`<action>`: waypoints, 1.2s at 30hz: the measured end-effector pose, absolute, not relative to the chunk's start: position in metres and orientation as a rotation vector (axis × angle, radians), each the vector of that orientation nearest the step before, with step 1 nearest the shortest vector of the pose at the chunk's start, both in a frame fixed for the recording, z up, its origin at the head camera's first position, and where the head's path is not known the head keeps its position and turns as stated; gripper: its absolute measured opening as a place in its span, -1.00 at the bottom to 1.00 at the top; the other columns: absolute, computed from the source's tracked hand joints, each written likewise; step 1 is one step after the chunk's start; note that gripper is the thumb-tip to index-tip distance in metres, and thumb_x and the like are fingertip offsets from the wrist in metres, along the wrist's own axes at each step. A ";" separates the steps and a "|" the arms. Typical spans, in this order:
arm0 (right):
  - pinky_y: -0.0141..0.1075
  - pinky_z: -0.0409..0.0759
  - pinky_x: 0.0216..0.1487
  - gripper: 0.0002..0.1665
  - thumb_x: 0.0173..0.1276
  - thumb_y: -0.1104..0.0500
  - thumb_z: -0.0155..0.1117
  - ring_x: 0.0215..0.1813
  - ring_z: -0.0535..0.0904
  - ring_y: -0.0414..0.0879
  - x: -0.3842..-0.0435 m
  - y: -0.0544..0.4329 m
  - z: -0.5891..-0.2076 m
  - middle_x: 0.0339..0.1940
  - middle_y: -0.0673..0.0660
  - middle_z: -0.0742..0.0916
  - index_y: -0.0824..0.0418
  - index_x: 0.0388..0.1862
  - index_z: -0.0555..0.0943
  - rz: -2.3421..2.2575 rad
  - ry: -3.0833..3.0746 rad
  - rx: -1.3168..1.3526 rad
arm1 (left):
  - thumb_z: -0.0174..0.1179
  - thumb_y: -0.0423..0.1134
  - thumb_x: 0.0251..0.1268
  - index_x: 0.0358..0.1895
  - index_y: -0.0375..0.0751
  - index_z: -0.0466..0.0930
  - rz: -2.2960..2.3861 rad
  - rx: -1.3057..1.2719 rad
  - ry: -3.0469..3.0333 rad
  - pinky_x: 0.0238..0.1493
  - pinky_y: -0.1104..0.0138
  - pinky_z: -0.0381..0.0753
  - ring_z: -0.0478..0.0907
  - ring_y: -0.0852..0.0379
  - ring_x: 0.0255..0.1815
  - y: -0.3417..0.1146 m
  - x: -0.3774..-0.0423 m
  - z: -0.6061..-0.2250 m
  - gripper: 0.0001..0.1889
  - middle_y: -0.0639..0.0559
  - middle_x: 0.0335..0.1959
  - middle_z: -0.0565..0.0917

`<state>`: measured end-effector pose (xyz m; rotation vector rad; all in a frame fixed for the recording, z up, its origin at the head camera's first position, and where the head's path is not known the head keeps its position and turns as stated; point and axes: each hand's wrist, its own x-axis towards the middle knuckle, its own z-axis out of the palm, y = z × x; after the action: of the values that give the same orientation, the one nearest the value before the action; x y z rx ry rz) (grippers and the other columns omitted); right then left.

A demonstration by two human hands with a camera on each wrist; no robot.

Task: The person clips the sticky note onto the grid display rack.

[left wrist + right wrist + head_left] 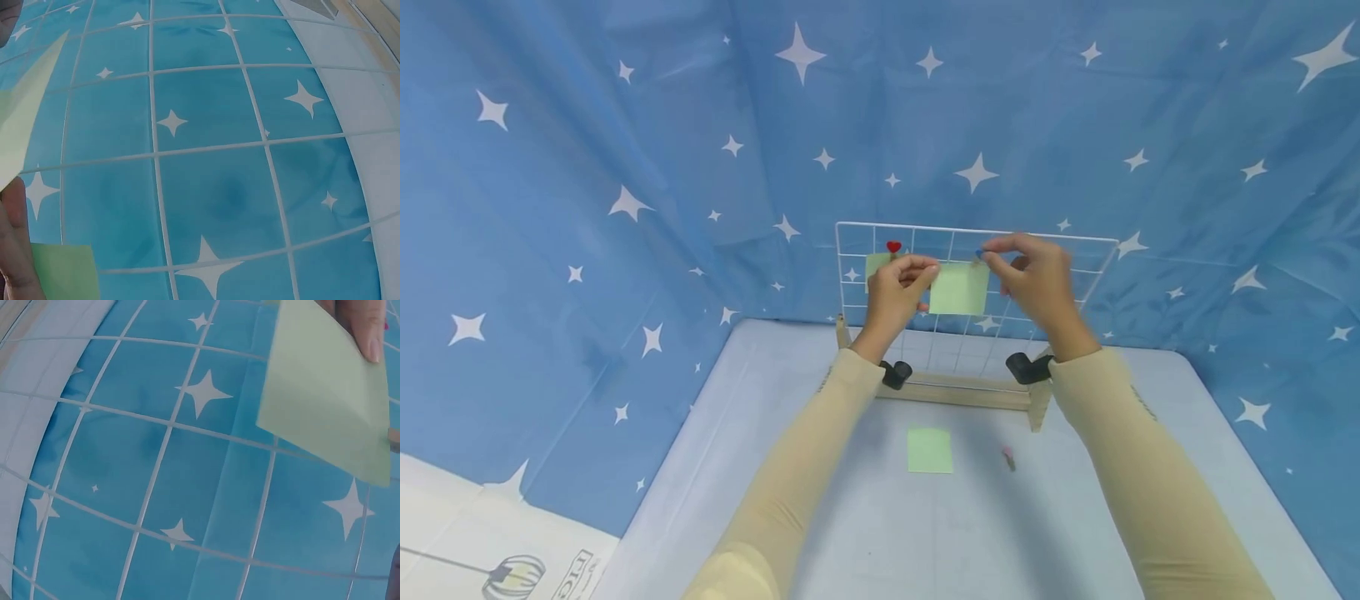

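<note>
My left hand point(897, 302) pinches a pale green sticky note point(959, 288) by its left edge, in front of a white wire grid point(913, 242). At the note's upper right corner, my right hand point(1032, 275) holds a small clip with a blue top point(980, 253) between thumb and forefinger. A wooden end of this clip point(394, 439) shows at the note's edge in the right wrist view. Behind my left hand, another green note point(874, 265) hangs on the grid beneath a red heart clip point(893, 247).
The grid stands in a wooden base point(962, 393) on the white table point(880, 533). On the table lie a green note point(929, 451) and a small pink-topped clip point(1008, 457). A blue curtain with white stars point(880, 108) hangs behind the grid.
</note>
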<state>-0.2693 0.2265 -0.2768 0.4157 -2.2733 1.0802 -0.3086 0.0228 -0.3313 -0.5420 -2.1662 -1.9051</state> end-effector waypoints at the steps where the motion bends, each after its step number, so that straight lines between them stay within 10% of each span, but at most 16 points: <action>1: -0.53 0.36 -0.59 -0.83 0.52 0.38 0.41 -0.70 0.41 -0.41 -0.270 0.225 -0.277 -0.08 0.36 0.84 0.39 0.01 0.82 1.058 -2.273 0.414 | 0.32 -0.17 0.63 0.06 -0.21 0.80 -1.901 -0.539 -2.157 -0.33 0.29 0.80 0.75 0.10 -0.17 0.024 -0.309 -0.331 -0.79 -0.05 -0.11 0.82; 15: -0.55 0.35 -0.64 -0.78 0.54 0.36 0.40 -0.73 0.43 -0.39 -0.273 0.214 -0.276 -0.18 0.39 0.86 0.35 0.10 0.83 0.914 -2.349 0.404 | 0.29 -0.17 0.65 0.06 -0.23 0.79 -1.814 -0.572 -2.088 -0.34 0.32 0.80 0.78 0.03 -0.11 0.031 -0.309 -0.333 -0.78 -0.14 -0.10 0.83; 36: -0.61 0.65 -0.03 -0.75 0.39 0.55 0.43 -0.18 0.72 -0.50 -0.267 0.235 -0.301 -0.13 0.50 0.81 0.56 0.04 0.75 1.346 -2.107 0.551 | 0.38 -0.31 0.51 0.07 -0.31 0.80 -1.681 -0.830 -2.023 -0.15 0.33 0.76 0.81 -0.03 -0.16 0.001 -0.302 -0.352 -0.79 -0.18 -0.16 0.85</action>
<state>-0.2669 0.2349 -0.3011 0.5513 -2.1071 1.3459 -0.3021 0.0011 -0.3518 -0.8300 -2.0231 -1.6807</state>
